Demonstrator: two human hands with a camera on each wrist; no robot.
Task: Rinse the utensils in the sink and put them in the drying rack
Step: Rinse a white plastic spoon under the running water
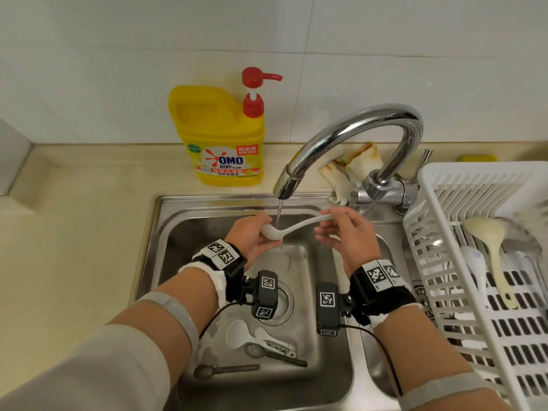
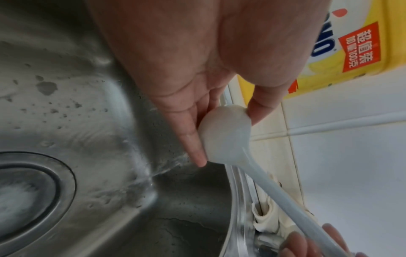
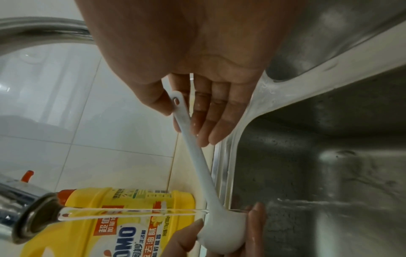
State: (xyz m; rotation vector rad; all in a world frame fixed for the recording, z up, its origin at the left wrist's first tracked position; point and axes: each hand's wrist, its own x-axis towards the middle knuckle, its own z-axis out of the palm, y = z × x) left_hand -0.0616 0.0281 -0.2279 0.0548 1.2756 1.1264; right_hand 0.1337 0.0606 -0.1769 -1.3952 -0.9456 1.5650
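A long white plastic spoon (image 1: pixel 299 226) is held level over the steel sink (image 1: pixel 169 232), under the thin water stream (image 1: pixel 279 210) from the faucet (image 1: pixel 355 129). My left hand (image 1: pixel 265 232) pinches its bowl (image 2: pixel 224 132) between thumb and fingers. My right hand (image 1: pixel 327 219) pinches the handle end (image 3: pixel 180 104) between thumb and fingers. The water lands on the handle just beside the bowl. On the sink floor lie two white spoons (image 1: pixel 237 333), one with food bits, and two grey spoons (image 1: pixel 219 370).
A white slatted drying rack (image 1: pixel 444 185) at the right holds a cream rice paddle (image 1: pixel 489 241) and other utensils. A yellow detergent bottle (image 1: pixel 219 137) stands behind the sink. A stained cloth (image 1: pixel 350 167) lies behind the faucet base. The drain (image 1: pixel 284 298) sits mid-basin.
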